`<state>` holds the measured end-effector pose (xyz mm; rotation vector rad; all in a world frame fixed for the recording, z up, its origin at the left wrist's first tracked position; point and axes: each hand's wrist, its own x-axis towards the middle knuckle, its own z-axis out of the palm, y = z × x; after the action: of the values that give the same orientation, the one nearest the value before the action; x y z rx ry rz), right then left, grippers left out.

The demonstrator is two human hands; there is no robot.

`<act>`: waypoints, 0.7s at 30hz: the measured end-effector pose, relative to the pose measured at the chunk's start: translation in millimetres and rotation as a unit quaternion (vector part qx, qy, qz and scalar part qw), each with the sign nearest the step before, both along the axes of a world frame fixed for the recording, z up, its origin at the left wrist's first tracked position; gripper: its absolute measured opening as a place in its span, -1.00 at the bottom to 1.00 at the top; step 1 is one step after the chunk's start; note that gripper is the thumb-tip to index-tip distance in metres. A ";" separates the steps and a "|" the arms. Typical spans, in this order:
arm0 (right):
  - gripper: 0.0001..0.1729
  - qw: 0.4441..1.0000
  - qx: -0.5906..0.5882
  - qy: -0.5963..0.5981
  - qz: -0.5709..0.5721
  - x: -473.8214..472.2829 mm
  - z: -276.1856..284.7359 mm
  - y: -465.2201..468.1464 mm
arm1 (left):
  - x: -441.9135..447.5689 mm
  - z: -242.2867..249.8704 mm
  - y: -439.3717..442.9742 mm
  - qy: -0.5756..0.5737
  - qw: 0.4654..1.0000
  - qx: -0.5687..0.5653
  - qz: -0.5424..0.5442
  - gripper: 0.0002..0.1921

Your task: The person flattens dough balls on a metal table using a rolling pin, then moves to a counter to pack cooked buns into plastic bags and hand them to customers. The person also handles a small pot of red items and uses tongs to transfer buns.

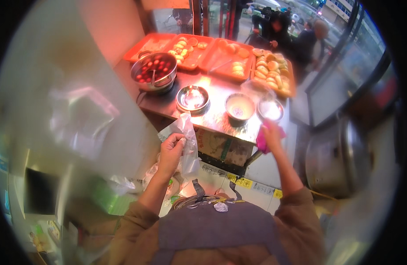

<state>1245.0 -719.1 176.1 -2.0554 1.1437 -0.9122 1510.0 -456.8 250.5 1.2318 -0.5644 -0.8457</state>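
My left hand (171, 150) pinches a translucent plastic bag (189, 145) in front of the metal table (216, 123). The bag hangs down past the table's front edge. At that table's right front corner, my right hand (273, 135) is closed around a bunched pink cloth (263, 140). Just beyond the cloth stands a small metal bowl (270, 109) with something white in it. A deeper bowl with a pattern inside (240, 107) sits to its left. Nearer my left hand is a shiny steel bowl (192, 98).
A steel pot (158, 86) of round red pieces in dark liquid, with a ladle, stands at the table's left. Behind it run red trays (208, 63) of round breads, and a heaped tray of breads (271, 71). A large metal drum (329, 162) stands right. People (278, 36) are outside the glass.
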 end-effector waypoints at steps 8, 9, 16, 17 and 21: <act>-0.87 0.898 0.298 -0.199 0.256 140.9 81.3 56.3 | -10.9 -4.3 -110.3 -0.304 0.950 0.057 0.036 -0.87; -0.87 0.907 0.291 -0.183 0.244 144.5 80.0 46.7 | -10.0 -3.4 -119.6 -0.335 0.940 0.063 0.033 -0.87; -0.86 0.938 0.237 -0.176 0.182 166.4 60.6 -5.8 | 16.3 -13.6 -175.6 -0.358 0.933 0.034 -0.018 -0.87; -0.85 0.929 0.279 -0.173 0.168 168.3 65.2 -13.8 | 21.7 -14.2 -182.1 -0.341 0.939 0.035 -0.029 -0.88; -0.76 0.898 0.394 -0.148 0.129 166.3 61.5 -43.2 | 34.9 -33.2 -214.3 -0.103 0.989 0.037 -0.099 -0.66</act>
<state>1411.3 -762.3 237.6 -1.3025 0.8465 -0.4799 1544.9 -671.1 217.3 1.3559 -0.8398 -0.9176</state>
